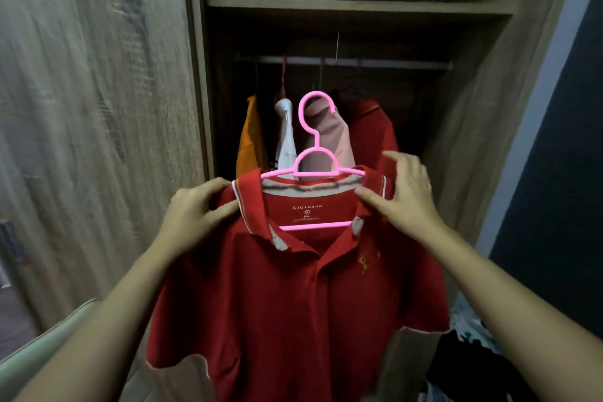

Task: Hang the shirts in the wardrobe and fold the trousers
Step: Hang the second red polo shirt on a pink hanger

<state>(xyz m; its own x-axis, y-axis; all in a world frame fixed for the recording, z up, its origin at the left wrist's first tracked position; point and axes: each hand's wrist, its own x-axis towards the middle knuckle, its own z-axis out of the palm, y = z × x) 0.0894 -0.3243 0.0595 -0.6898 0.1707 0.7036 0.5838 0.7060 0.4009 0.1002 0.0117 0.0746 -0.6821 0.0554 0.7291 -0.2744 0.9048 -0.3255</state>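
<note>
A red polo shirt hangs on a pink plastic hanger, held up in front of the open wardrobe. My left hand pinches the shirt's left shoulder beside the collar. My right hand grips the right shoulder at the collar, thumb in front, fingers behind. The hanger's hook points up, well below the wardrobe rail. Behind it on the rail hang an orange shirt, a white shirt, a pink shirt and another red shirt.
A wooden wardrobe door stands at the left. A shelf spans the wardrobe above the rail. Dark clothes and patterned fabric lie at the lower right. A pale rounded edge shows at the lower left.
</note>
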